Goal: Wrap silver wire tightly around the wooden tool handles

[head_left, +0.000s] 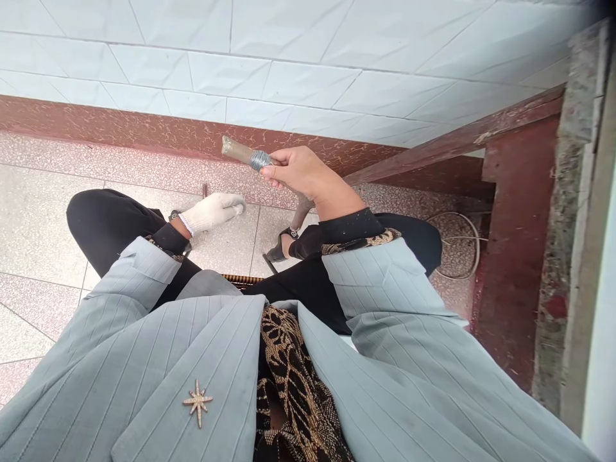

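Observation:
My right hand (301, 173) is closed around a wooden tool shaft (235, 149) with a band of metal wire (260, 160), held up in front of the red-brown skirting. The tool's grey lower end (301, 213) sticks out under the hand, toward my foot. My left hand (214, 212) wears a white glove and lies on the speckled floor tile (33, 218), fingers stretched out to the right, with nothing seen in it. A thin dark pin (205, 190) stands just behind it. I sit with my knees apart in black trousers and a grey pinstriped jacket.
A white tiled wall (289, 58) with red-brown skirting (120, 128) runs straight ahead. A dark red wooden frame (514, 212) stands at the right, with a loop of white cable (474, 247) at its foot. A dark sandal (282, 247) is on my foot.

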{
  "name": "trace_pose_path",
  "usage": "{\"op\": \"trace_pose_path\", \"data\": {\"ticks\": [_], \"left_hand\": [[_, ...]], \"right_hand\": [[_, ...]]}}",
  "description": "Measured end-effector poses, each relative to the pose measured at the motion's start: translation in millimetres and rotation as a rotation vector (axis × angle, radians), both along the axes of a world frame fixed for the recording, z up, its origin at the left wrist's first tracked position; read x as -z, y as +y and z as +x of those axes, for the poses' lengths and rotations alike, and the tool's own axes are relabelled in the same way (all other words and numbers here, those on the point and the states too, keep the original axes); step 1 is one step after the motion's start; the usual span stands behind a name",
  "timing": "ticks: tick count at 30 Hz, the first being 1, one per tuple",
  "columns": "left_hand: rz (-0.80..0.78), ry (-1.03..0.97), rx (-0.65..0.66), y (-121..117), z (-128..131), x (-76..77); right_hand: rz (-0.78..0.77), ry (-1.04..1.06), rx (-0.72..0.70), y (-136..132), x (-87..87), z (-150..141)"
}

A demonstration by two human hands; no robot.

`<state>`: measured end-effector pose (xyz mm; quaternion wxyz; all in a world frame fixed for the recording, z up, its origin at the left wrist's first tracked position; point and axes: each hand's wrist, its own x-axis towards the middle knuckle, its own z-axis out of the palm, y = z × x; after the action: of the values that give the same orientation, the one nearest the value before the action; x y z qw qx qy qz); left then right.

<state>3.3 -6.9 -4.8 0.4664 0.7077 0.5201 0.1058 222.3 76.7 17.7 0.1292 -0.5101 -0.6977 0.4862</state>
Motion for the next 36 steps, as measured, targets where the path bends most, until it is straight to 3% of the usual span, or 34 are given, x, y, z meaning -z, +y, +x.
{"op": "trace_pose_path", "data": {"ticks": [5,9,13,15,18,22,25,27,31,36], "left_hand": [[0.052,0.202,0.135,-0.7,2.7,-7.1],[0.086,0.332,0.206,0.2,3.6,-12.7],[0.063,0.324,0.154,2.3,0.7,-14.1],[0.057,0.236,0.107,4.5,-2.7,-12.3],[0.046,0.057,-0.005,7.2,-6.9,-8.5],[0.013,-0.082,-0.083,6.3,-5.4,-4.8],[0.010,-0.100,0.016,3.8,-2.0,-2.5],[0.018,-0.078,0.086,2.7,-0.9,-1.3],[0.019,-0.032,0.161,2.3,-1.5,-1.0],[0.046,0.016,0.079,3.2,-5.0,-4.6]], "right_hand": [[0.152,-0.362,-0.157,0.3,11.7,-4.2],[0.143,-0.518,-0.452,-6.0,17.3,-7.9],[-0.053,-0.426,-0.787,-7.2,15.0,-5.6],[-0.156,-0.283,-0.850,-5.0,8.7,1.6],[-0.191,-0.023,-0.684,-1.6,-4.2,17.3],[-0.115,0.391,-0.102,-0.6,-11.6,27.2],[-0.081,0.340,0.132,0.4,-4.2,20.1],[-0.016,0.101,0.119,1.4,3.5,12.6],[0.142,-0.365,-0.111,-0.3,15.2,2.0],[0.044,-0.469,-0.571,-5.4,23.4,0.9]]}}
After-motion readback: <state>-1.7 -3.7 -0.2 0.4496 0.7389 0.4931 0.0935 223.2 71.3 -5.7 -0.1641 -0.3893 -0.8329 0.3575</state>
